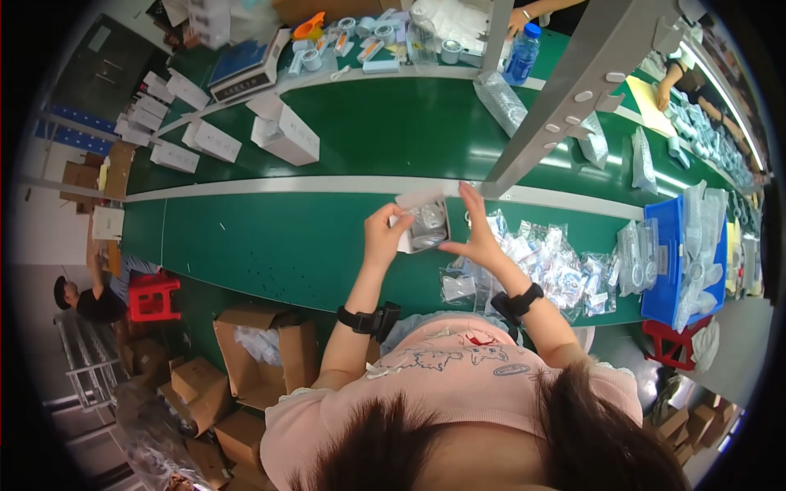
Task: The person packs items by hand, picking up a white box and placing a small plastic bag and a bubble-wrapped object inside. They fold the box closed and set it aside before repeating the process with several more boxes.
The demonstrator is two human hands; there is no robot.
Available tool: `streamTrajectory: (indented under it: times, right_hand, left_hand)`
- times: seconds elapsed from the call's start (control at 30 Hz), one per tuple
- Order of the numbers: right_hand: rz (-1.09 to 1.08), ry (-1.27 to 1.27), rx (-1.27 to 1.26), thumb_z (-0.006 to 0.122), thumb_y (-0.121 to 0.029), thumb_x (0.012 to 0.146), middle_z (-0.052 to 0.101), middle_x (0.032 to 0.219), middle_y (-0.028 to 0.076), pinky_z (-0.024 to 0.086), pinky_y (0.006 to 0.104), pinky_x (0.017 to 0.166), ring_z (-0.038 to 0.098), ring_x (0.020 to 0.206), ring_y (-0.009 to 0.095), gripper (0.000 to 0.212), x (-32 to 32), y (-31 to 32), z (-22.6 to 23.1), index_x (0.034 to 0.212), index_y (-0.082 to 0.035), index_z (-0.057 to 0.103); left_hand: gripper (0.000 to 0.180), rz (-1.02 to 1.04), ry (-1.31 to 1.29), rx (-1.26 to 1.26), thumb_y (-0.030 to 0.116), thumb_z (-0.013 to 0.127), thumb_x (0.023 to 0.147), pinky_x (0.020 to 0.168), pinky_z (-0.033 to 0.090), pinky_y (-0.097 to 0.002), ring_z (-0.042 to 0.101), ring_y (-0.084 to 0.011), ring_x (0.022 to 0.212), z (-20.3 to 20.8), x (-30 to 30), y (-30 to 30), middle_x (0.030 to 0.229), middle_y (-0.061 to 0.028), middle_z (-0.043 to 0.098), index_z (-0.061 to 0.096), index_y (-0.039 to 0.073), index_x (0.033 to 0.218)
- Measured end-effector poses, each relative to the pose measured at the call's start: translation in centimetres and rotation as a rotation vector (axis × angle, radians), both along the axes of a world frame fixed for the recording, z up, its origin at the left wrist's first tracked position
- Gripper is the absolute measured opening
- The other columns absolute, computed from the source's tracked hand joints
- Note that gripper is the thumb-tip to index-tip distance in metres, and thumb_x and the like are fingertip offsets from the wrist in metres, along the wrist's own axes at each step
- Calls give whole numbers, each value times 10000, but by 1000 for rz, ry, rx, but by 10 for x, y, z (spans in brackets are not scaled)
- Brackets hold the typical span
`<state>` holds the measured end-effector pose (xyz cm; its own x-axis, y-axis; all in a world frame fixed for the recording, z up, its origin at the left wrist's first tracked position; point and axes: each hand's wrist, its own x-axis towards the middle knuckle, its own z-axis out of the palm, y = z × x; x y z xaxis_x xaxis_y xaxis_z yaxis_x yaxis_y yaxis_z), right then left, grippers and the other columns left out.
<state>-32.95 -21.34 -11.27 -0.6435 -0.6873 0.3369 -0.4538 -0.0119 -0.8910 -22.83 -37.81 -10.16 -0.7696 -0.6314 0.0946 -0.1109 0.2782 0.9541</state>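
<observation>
A small white box (404, 242) with its top flap raised stands over the green table in front of me. Inside it sits something wrapped in clear plastic (427, 224); its kind is hard to make out. My left hand (382, 237) grips the box by its left side, fingers on the edge. On the other side, my right hand (483, 237) has its fingers stretched upward and apart, its thumb close to the box's lower right corner. A pile of small clear packets (548, 258) lies just right of my right hand.
A blue bin (665, 245) of bagged grey parts stands at the right. White boxes (282, 135) line the far left, beyond a grey rail (311, 185). A metal post (565, 90) rises at back right. Cardboard cartons (270, 352) sit below left. Other people work nearby.
</observation>
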Motion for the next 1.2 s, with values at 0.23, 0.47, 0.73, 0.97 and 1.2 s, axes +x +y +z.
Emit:
streamTrajectory:
  times: [0.23, 0.47, 0.73, 0.97, 1.2]
  right_hand:
    - [57, -603, -132, 616, -73, 752, 276, 1362, 127, 299, 391, 993, 295, 1247, 265, 686, 7, -12, -28, 1330, -70, 246]
    - [-141, -334, -104, 572, 27, 747, 306, 1348, 144, 356, 365, 954, 360, 1214, 266, 595, 29, -22, -24, 1282, -66, 329]
    - [-60, 2, -57, 591, 32, 718, 380, 1281, 165, 387, 380, 919, 426, 1147, 333, 438, 36, -11, -15, 1139, -59, 515]
    - [33, 193, 57, 644, -42, 692, 398, 1250, 159, 363, 425, 935, 380, 1160, 361, 411, 27, 6, 1, 1092, -94, 566]
    - [31, 346, 222, 677, -66, 683, 363, 1256, 152, 369, 443, 922, 326, 1202, 350, 379, 22, 8, 13, 1050, -101, 589]
  left_hand:
    - [319, -149, 214, 293, 70, 686, 692, 762, 455, -295, 556, -173, 895, 25, -10, 14, 1000, -94, 570, 528, -10, 957]
    - [371, 131, 199, 237, 7, 622, 737, 901, 401, -387, 473, -286, 1092, 1, 5, 39, 1203, -153, 483, 506, 4, 1089]
    - [327, -38, 110, -575, 65, 601, 755, 908, 358, -419, 413, -356, 1109, -14, 22, 48, 1180, -148, 482, 555, 16, 1076]
    - [298, -100, 96, -552, 61, 563, 781, 909, 357, -389, 398, -340, 1135, -22, 33, 42, 1227, -147, 434, 558, 22, 1076]
    - [252, -8, 293, -354, 66, 598, 743, 935, 340, -401, 389, -355, 1145, -11, 15, 37, 1206, -162, 436, 554, 30, 989]
